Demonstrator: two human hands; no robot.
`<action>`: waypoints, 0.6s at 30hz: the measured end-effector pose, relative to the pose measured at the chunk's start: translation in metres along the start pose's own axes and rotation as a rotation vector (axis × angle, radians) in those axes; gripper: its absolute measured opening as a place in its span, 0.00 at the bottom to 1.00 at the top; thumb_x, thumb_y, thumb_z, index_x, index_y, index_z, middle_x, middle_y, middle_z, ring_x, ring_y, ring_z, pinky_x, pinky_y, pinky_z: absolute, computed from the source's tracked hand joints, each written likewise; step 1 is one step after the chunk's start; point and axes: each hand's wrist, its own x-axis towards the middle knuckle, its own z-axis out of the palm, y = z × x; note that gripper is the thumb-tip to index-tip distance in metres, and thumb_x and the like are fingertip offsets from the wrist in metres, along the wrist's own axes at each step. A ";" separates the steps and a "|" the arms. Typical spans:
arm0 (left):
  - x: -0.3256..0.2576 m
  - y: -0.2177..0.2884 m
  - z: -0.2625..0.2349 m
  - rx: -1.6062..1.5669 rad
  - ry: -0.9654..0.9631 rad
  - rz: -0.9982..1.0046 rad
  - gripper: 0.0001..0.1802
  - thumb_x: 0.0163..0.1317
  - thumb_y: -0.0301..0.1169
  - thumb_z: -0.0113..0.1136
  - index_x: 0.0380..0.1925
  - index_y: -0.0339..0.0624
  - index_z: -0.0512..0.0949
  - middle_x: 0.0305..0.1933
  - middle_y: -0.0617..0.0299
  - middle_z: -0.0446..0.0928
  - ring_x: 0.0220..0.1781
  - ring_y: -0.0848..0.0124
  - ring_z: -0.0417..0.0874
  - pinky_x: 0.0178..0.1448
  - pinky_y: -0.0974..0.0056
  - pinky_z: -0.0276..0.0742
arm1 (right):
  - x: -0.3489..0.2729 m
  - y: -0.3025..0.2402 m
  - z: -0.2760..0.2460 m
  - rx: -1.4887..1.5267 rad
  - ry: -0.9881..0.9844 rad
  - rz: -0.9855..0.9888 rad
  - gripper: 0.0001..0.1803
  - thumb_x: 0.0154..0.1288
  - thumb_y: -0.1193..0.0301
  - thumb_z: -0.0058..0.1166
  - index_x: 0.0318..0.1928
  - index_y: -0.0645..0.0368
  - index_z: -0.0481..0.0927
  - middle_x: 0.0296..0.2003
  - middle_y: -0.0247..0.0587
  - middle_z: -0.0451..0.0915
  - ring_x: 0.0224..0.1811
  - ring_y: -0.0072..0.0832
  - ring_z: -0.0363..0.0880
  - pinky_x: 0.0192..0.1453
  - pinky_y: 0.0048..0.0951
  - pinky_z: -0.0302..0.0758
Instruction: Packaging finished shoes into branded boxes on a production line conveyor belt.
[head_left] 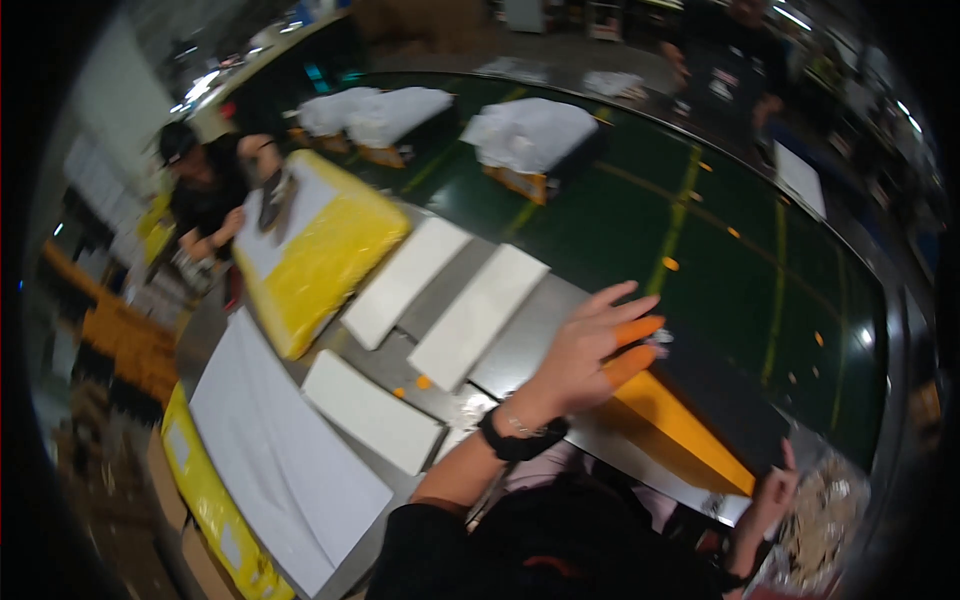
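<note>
Item 1: long box, black-topped with a smooth orange side (715, 395); located near right, directly before the person, set slantwise.

Item 2: left hand (590, 350), orange covers on two fingers; positioned at the box's left end, fingers spread wide, nothing enclosed; contact with the box cannot be told. Black band (525, 440) at the wrist.

Item 3: right hand (773, 492), at the box's right end, one finger extended along it; how firmly it grips cannot be told.

Item 4: three flat white rectangular panels (480, 315), lying apart on a grey metal desk (555, 305), left of the box; small orange scraps (424, 382) between them.

Item 5: large white sheet (280, 450), near left.

Item 6: bulky bundle in glossy yellow plastic (330, 260), left, a co-worker (205, 180) beside it.

Item 7: green belt (740, 290) with yellow lines, far side; on it, three black-and-orange boxes (515, 183) under white sheeting (530, 130).

Item 8: clear plastic bag of brown pieces (825, 520), near right, beside the right hand.
</note>
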 end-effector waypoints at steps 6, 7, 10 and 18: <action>-0.050 -0.021 0.034 0.071 -0.078 -0.086 0.09 0.57 0.24 0.63 0.39 0.42 0.84 0.54 0.58 0.81 0.64 0.50 0.74 0.69 0.49 0.64 | -0.014 -0.004 0.013 -0.183 -0.101 -0.143 0.09 0.57 0.71 0.59 0.35 0.55 0.71 0.67 0.54 0.66 0.75 0.58 0.49 0.76 0.53 0.44; -0.053 -0.024 0.039 0.036 -0.040 -0.110 0.09 0.57 0.25 0.62 0.38 0.41 0.84 0.54 0.57 0.81 0.64 0.49 0.73 0.69 0.49 0.63 | -0.003 -0.018 0.010 -0.264 -0.173 -0.137 0.14 0.54 0.67 0.64 0.35 0.55 0.71 0.67 0.55 0.66 0.75 0.61 0.48 0.75 0.55 0.44; -0.062 -0.025 0.047 -0.043 0.046 -0.214 0.09 0.58 0.21 0.57 0.38 0.37 0.83 0.54 0.54 0.80 0.65 0.46 0.72 0.68 0.51 0.65 | 0.047 -0.076 0.018 -0.670 -0.479 -0.289 0.33 0.40 0.56 0.73 0.47 0.53 0.76 0.65 0.56 0.67 0.71 0.65 0.52 0.73 0.61 0.47; -0.059 -0.003 0.047 0.006 -0.023 -0.137 0.18 0.70 0.27 0.49 0.56 0.31 0.74 0.61 0.43 0.74 0.57 0.58 0.77 0.62 0.60 0.71 | 0.080 -0.087 0.049 -0.666 -0.905 -0.437 0.52 0.34 0.61 0.70 0.67 0.46 0.65 0.61 0.64 0.63 0.61 0.56 0.65 0.63 0.50 0.62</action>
